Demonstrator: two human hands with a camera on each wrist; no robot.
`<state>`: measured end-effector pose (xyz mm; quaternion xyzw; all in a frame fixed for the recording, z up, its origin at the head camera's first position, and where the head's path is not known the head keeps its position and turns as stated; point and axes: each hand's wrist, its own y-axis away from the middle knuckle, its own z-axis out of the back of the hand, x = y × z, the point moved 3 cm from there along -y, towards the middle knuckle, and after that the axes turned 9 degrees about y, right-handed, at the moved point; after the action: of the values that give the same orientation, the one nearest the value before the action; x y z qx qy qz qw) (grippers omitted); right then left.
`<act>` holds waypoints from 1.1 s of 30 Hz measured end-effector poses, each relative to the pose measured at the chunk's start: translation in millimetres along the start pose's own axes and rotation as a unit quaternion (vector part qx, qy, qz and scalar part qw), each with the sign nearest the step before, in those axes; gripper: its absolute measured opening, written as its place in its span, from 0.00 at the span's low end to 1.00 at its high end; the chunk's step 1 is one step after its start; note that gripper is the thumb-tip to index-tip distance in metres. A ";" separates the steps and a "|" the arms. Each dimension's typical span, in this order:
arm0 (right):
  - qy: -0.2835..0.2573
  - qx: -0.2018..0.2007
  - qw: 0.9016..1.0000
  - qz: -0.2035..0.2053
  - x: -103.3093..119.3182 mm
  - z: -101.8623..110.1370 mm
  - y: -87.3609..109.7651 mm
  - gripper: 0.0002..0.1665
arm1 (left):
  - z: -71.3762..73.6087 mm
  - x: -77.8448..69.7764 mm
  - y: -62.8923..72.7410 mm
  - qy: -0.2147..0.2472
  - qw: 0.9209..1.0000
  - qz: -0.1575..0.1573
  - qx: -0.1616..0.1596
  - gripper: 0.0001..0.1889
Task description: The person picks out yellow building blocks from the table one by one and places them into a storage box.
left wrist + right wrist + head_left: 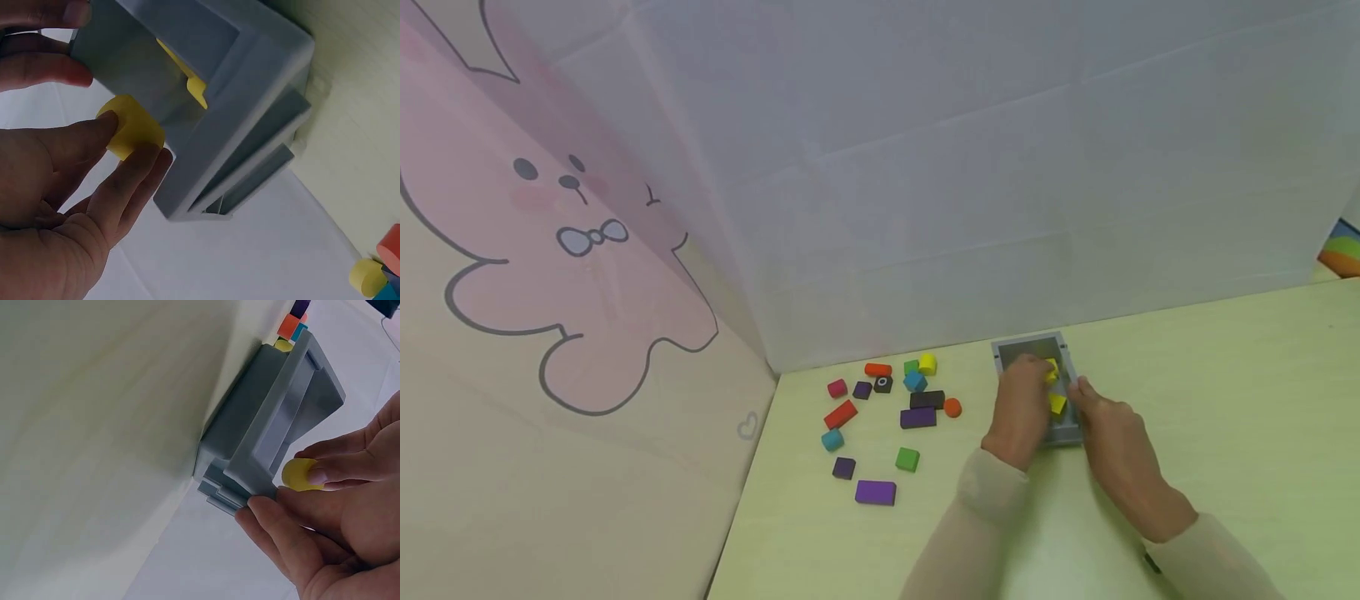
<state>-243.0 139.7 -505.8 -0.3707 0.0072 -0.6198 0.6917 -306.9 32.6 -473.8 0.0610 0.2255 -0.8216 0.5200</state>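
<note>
A grey plastic bin (pixel 1064 435) stands on the table near the back wall. Between thumb and fingertips, my left hand (pixel 1021 408) pinches a yellow cylinder (pixel 134 128) over the bin's opening. My right hand (pixel 1123 458) holds the bin at its right side, with fingers (pixel 265 512) at a corner of the rim in the right wrist view. Inside the bin lies a yellow block (pixel 1057 405); its edge also shows past the rim in the left wrist view. The left hand covers part of the bin's inside in the head view.
Left of the bin, several coloured blocks lie scattered, among them a purple block (pixel 876 492), a green cube (pixel 907 459), an orange round piece (pixel 952 407), a black block (pixel 927 400) and a yellow cylinder (pixel 928 364). A white sheet (pixel 1000 208) hangs behind the table.
</note>
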 end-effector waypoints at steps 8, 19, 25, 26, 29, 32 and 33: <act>0.006 0.008 1.000 -0.007 0.0 -0.3 -0.2 0.19 | -10.1 -4.1 -3.0 -0.040 0.999 -0.010 0.005 0.10; 0.001 0.001 1.000 -0.001 -2.1 -1.5 -0.8 0.19 | -20.6 -5.6 -7.1 -0.070 0.998 0.003 0.008 0.07; -0.003 0.003 1.000 -0.001 -1.5 -0.7 -0.7 0.19 | -24.8 -5.6 -9.0 -0.066 0.997 0.022 0.012 0.05; -0.003 0.006 1.000 -0.002 -1.1 -0.4 -0.7 0.19 | -25.1 -5.5 -9.1 -0.064 0.998 0.024 0.011 0.05; -0.001 0.008 1.000 -0.004 -0.8 -0.3 -0.8 0.19 | -26.7 -4.3 -10.1 -0.060 0.998 0.030 0.014 0.05; 0.002 0.005 1.000 -0.003 -1.3 -0.7 -0.7 0.19 | -28.3 -3.4 -11.7 -0.054 0.998 0.034 0.019 0.06; 0.003 0.005 1.000 -0.002 -1.4 -0.8 -0.7 0.19 | -28.8 -3.2 -12.2 -0.053 0.998 0.037 0.022 0.07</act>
<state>-244.2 140.5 -506.7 -0.3656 0.0055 -0.6226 0.6918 -320.1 52.0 -494.6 0.0374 0.1775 -0.8083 0.5601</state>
